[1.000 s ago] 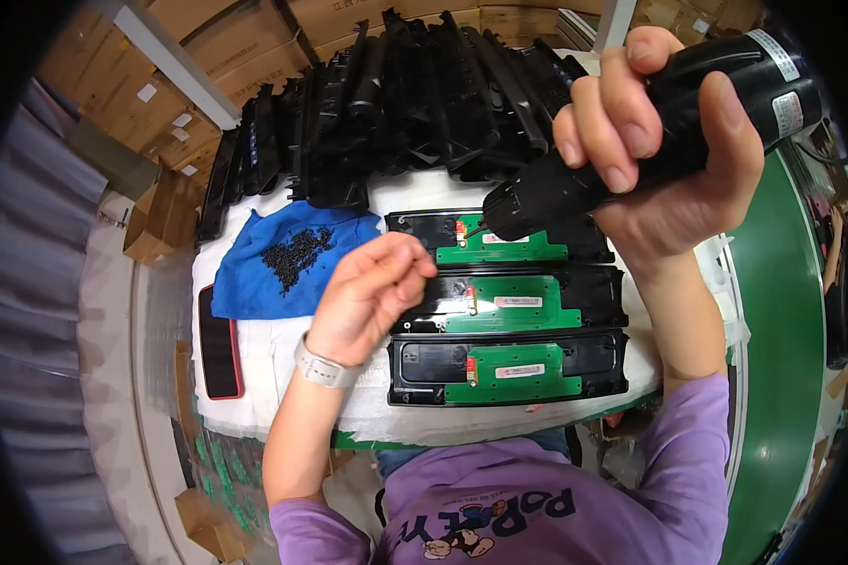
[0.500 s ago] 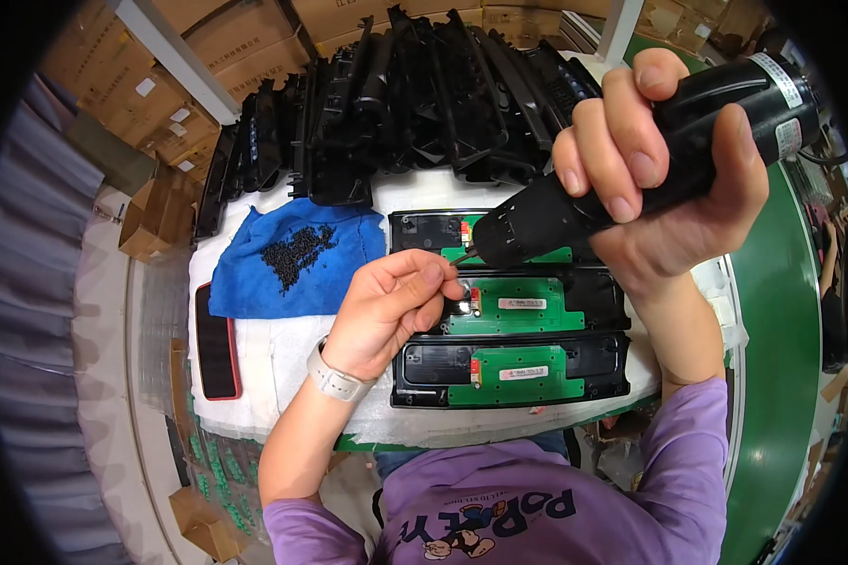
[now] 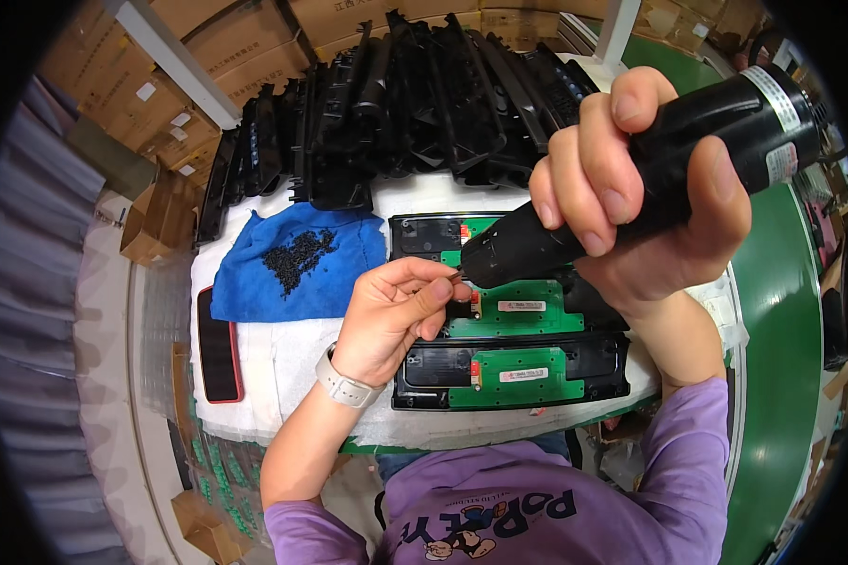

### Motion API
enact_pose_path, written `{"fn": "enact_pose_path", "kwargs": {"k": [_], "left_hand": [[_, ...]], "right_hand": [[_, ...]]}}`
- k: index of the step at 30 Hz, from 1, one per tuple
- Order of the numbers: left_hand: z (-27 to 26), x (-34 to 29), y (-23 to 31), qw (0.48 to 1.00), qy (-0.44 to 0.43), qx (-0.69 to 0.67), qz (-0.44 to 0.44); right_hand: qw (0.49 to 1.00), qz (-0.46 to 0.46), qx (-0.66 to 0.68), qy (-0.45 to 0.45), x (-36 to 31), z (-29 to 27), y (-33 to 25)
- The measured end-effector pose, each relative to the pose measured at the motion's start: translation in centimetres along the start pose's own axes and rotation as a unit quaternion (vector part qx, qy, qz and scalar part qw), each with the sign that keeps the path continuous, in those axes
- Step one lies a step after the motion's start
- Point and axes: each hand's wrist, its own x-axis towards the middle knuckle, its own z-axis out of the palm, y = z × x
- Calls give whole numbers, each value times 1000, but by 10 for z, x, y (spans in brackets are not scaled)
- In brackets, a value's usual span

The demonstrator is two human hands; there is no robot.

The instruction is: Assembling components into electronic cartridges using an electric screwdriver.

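My right hand [image 3: 612, 179] is wrapped round a thick black electric screwdriver [image 3: 678, 141], held at a slant with its nose down and to the left. At its bit, the thumb and forefinger of my left hand [image 3: 396, 306] are pinched together; whatever tiny piece they hold is hidden. Both hands are over the middle black panel [image 3: 605, 306], which carries a green circuit board [image 3: 518, 322] with a white label. In front lies a similar panel [image 3: 422, 363] with its own green board [image 3: 528, 394]. Behind, the driver partly covers a third panel [image 3: 424, 231].
Small black screws [image 3: 297, 259] lie heaped on a blue cloth [image 3: 240, 292] at the left. Beside it is a phone [image 3: 220, 363] with a red edge. Many black plastic housings [image 3: 424, 113] are piled along the back of the white-covered table [image 3: 283, 377]. Cardboard boxes [image 3: 245, 47] stand behind.
The screwdriver and my right hand have moved slightly left and down. My left hand has shifted a little down too, still pinched at the bit.
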Motion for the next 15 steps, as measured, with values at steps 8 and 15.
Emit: {"fn": "enact_pose_path", "kwargs": {"k": [8, 15], "left_hand": [[5, -2, 6, 1000, -7, -11, -1], [10, -2, 14, 962, 110, 252, -2]], "right_hand": [[999, -36, 15, 6, -1, 2, 1], [991, 40, -109, 67, 12, -8, -11]]}}
